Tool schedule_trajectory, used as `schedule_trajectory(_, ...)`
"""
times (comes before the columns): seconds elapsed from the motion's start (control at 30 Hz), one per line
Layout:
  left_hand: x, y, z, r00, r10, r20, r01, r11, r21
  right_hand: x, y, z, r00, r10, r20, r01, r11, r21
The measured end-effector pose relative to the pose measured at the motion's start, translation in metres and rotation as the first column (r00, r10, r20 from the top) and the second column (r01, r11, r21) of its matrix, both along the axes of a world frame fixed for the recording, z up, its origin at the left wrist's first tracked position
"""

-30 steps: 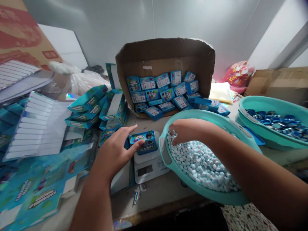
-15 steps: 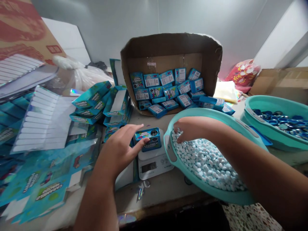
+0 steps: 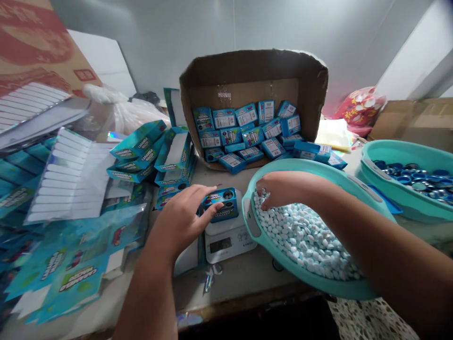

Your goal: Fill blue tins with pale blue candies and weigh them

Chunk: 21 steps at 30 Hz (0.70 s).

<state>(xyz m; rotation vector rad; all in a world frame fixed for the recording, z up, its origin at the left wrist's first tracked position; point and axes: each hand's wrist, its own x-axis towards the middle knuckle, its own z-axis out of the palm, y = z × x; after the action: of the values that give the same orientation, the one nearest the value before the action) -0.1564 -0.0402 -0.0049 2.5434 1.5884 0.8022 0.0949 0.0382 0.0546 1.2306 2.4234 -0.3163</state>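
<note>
The left hand (image 3: 182,217) is hovering around a blue printed box (image 3: 226,212), its thumb and fingers standing apart; whether they are touching the box, I cannot tell; the box is sitting on a white scale (image 3: 244,243), just beside those fingertips; the right hand (image 3: 278,190) is reaching into a teal basin (image 3: 318,282), its fingertips bending down among small white pieces (image 3: 300,241); whether they are clamping any, I cannot tell; beyond both hands' fingers, a brown carton (image 3: 247,64) is facing them, holding small blue boxes (image 3: 272,147); beyond the left fingers, leftward, blue trays (image 3: 170,166) are lying stacked.
</note>
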Motion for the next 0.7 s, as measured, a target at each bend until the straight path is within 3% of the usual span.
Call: schedule_trajectory(0.7,0.0027,-0.0015,0.0016,1.000,0.000,-0.013,0.000,1.000,-0.010,0.0000,0.0003,-0.0027,1.000,-0.001,0.016,0.000,1.000,0.014)
